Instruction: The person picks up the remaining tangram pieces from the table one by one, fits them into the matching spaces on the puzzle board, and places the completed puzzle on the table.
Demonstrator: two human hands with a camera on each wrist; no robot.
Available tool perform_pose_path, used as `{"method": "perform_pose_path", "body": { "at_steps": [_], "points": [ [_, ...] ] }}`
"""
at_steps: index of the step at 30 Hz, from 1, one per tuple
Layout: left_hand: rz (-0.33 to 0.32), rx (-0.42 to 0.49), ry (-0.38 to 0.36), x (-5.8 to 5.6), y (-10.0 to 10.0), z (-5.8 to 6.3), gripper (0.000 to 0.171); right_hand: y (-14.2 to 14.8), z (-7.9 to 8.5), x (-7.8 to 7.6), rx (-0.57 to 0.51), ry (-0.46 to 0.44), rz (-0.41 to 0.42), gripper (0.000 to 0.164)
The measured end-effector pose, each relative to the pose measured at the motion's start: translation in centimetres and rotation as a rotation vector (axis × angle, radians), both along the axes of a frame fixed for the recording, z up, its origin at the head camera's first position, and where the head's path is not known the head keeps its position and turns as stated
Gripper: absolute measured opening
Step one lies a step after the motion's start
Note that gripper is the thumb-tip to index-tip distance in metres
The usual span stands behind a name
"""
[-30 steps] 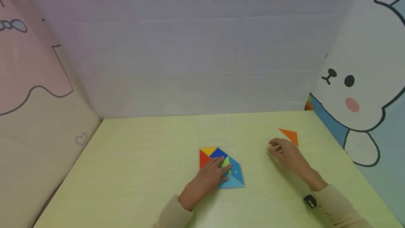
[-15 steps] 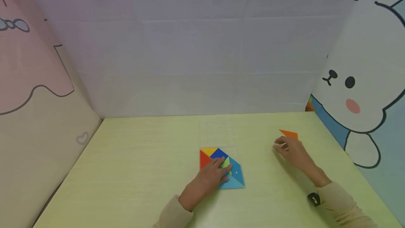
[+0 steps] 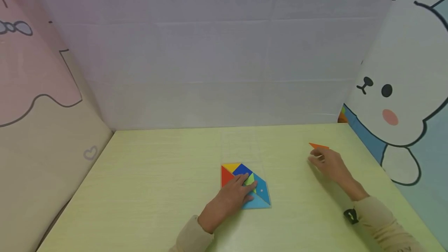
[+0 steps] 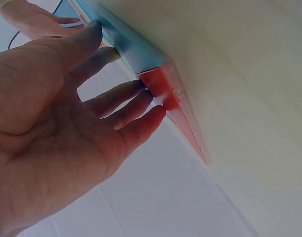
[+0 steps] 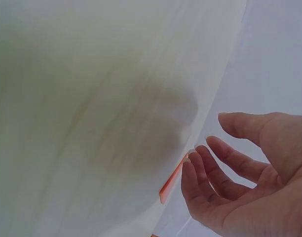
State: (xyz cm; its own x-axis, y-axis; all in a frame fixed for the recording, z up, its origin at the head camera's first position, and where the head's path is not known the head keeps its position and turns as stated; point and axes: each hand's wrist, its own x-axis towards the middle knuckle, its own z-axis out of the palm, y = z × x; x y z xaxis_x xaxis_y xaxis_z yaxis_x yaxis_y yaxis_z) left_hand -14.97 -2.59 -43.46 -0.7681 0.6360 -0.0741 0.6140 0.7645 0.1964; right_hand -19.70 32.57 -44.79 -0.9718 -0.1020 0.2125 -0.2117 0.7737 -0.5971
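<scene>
My left hand (image 3: 229, 197) rests on a tangram set (image 3: 261, 189), its fingers spread over the coloured pieces. Around the hand show a red triangle (image 3: 225, 175), a yellow piece (image 3: 231, 167), a dark blue piece (image 3: 242, 169), a green piece and light blue pieces. In the left wrist view the fingertips touch the face of the red piece (image 4: 160, 86) and the blue one. To the right, my right hand (image 3: 327, 164) hovers at an orange triangle (image 3: 319, 146), covering most of it in the head view. Its fingers are loosely bent with nothing between them; in the right wrist view the orange triangle (image 5: 171, 182) lies just beyond the fingertips.
A pale yellow table (image 3: 147, 182) carries everything. White sheeting (image 3: 224, 69) rises behind its far edge. Printed cloth with a cartoon rabbit (image 3: 399, 69) stands along the right side, and a pink patterned one (image 3: 31, 61) along the left. A dark wristband hangs at the right sleeve.
My right hand has moved slightly right and away from me, now covering more of the orange triangle. The left hand and the tangram set have stayed still.
</scene>
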Motion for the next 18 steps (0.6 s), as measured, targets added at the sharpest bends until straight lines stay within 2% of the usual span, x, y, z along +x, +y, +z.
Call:
{"method": "perform_pose_path", "body": {
  "at_steps": [9, 18],
  "points": [
    [-0.005, -0.01, 0.015, 0.0, -0.1, 0.0, 0.047, 1.2, -0.2, -0.9, 0.046, 0.002, -0.052, 0.026],
    [-0.001, -0.02, 0.002, -0.1, 0.0, 0.1, 0.047, 2.4, -0.5, -1.4, 0.087, 0.011, -0.064, 0.027]
  ]
}}
